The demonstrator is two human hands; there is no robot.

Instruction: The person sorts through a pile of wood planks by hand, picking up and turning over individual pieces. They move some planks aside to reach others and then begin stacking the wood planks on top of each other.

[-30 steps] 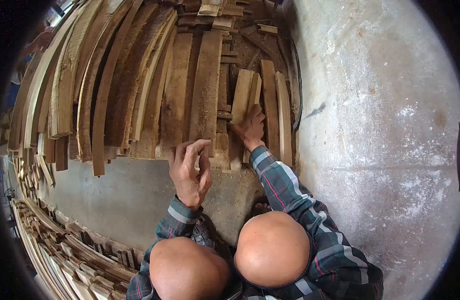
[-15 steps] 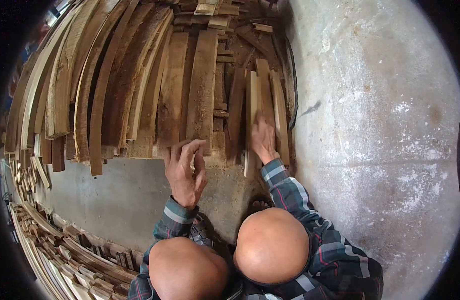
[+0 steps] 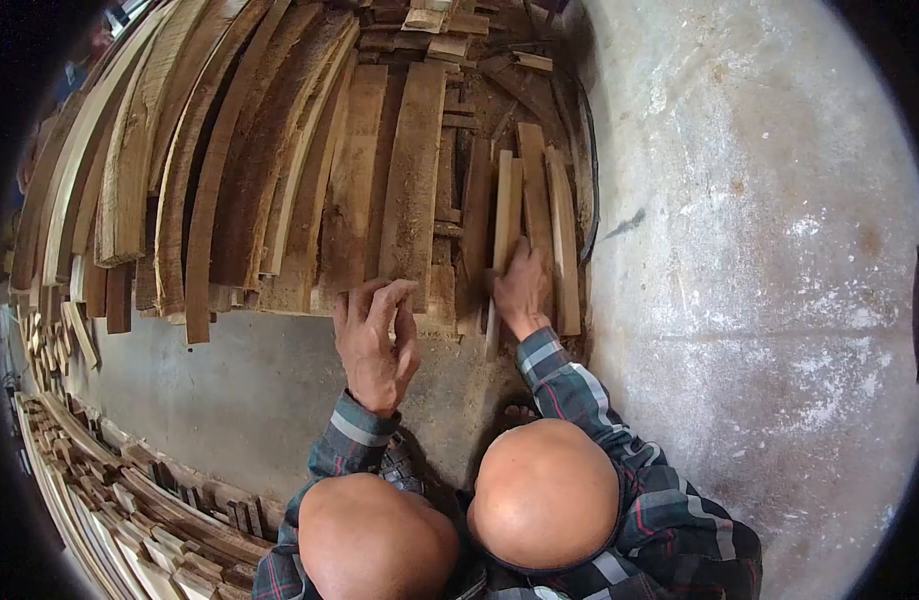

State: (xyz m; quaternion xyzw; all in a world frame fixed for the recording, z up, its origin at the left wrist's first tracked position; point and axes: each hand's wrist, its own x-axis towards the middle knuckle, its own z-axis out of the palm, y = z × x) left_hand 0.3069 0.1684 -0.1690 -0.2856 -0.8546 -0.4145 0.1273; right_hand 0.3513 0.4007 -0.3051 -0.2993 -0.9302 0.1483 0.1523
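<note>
My right hand (image 3: 522, 292) is closed around a light narrow wood strip (image 3: 504, 205), with its fingers over the strip's left side. Darker strips lie on both sides of it, among them a brown strip (image 3: 535, 190) and a pale strip (image 3: 563, 240) at the right. My left hand (image 3: 377, 340) is raised with bent, spread fingers and holds nothing. It is near the front end of a wide sawdust-covered board (image 3: 412, 180).
Many long boards (image 3: 179, 130) are stacked at the left and back. A pale stained wall (image 3: 739, 230) rises at the right, with a black cable (image 3: 592, 190) along its foot. More wood pieces (image 3: 159, 500) lie at the lower left. My knees are at the bottom.
My right hand has closed on the light strip, whose far end has come nearer to me. My left hand keeps nearly the same pose.
</note>
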